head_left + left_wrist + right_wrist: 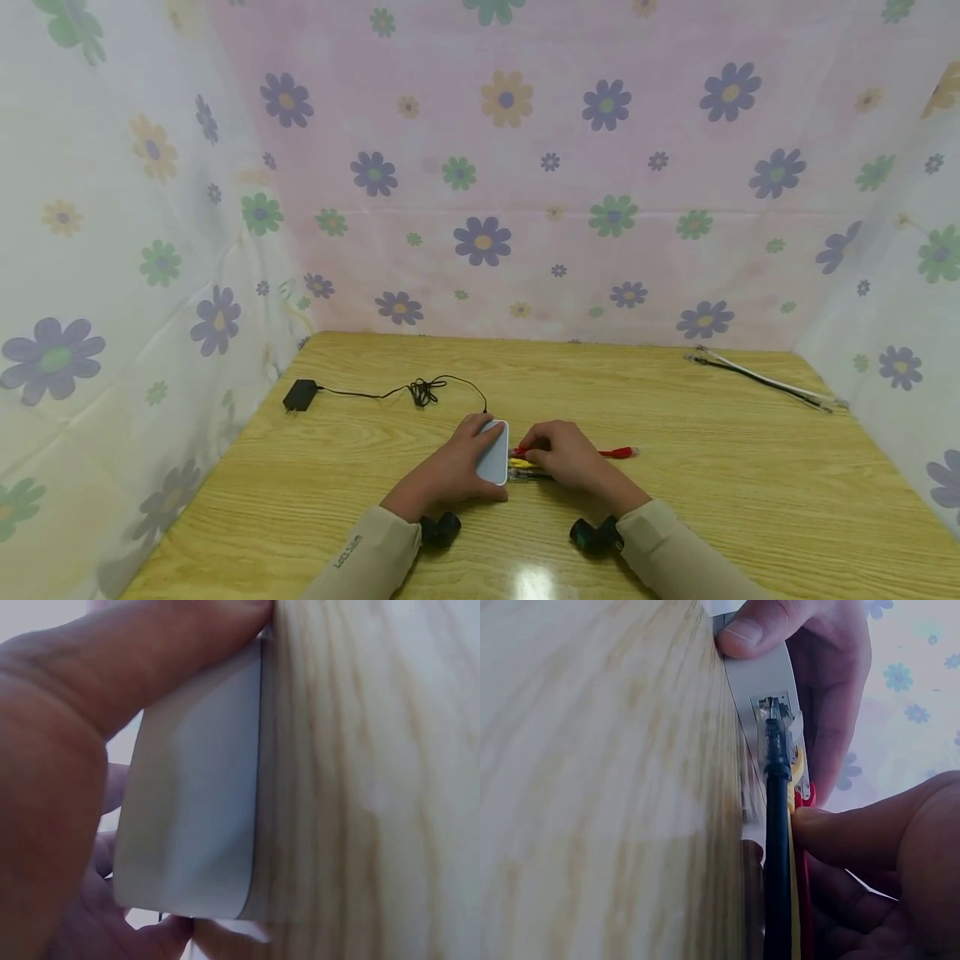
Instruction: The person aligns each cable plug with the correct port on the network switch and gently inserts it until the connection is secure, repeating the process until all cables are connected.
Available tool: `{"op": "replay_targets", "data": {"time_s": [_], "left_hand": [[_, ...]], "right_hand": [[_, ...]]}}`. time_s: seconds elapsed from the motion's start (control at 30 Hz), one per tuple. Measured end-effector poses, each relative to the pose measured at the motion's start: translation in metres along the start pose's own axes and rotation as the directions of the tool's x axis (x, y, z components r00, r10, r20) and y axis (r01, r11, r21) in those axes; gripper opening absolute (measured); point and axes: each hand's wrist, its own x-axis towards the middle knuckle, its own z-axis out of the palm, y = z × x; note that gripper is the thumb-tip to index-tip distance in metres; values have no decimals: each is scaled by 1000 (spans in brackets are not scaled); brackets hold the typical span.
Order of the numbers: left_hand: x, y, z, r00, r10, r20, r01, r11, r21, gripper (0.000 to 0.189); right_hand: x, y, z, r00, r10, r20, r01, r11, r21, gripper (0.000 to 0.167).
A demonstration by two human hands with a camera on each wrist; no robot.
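A flat white network box lies on the wooden table, a row of ports along its right side. My left hand grips it, with the thumb on the near edge and fingers reaching across the top to the far edge. Close beside the ports, my right hand pinches a red network cable near its plug. A black network cable has its clear plug at a port in the right wrist view. Between black and red runs a yellow network cable. The red plug is mostly hidden by my fingers.
A black power adapter lies at the left, its thin cord bunched midway and running to the box's far edge. Black and white cables lie at the back right. Flowered cloth hangs behind and at both sides.
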Motion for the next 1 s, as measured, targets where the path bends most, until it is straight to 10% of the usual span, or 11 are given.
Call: {"op": "replay_targets", "data": {"time_s": [1.0], "left_hand": [[4, 4, 1, 1000, -4, -11, 4, 1000, -21, 100]], "right_hand": [[12, -9, 2, 999, 49, 23, -49, 999, -13, 14]]}}
